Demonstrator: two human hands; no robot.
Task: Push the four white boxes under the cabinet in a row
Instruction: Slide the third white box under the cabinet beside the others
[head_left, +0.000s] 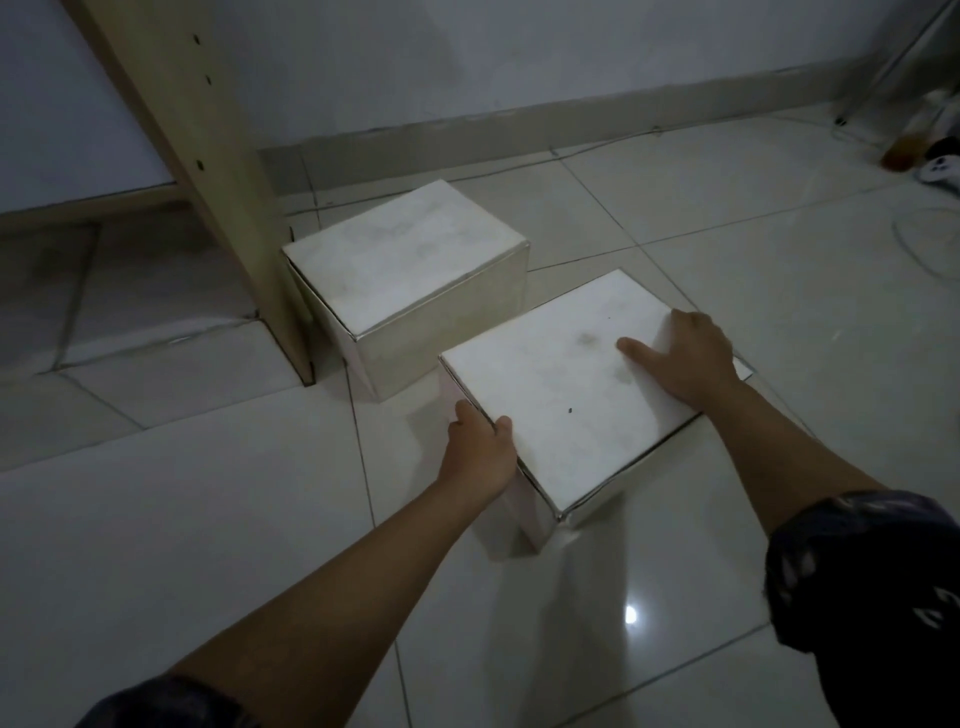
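Observation:
Two white boxes show on the tiled floor. The near white box (561, 384) sits in the middle of the view, turned at an angle. My left hand (480, 449) grips its near-left edge, thumb on top. My right hand (680, 353) lies over its right side, fingers spread on the top and down the far edge. The far white box (405, 260) stands just behind it, close to the wooden upright of the cabinet (223, 171). The low space under the cabinet (104, 280) opens to the left of that upright.
A grey skirting board and wall (519, 62) run along the back. A thin cable (597, 145) lies along the floor by the wall. Small objects (930, 150) and a wire loop (924, 244) sit at the far right.

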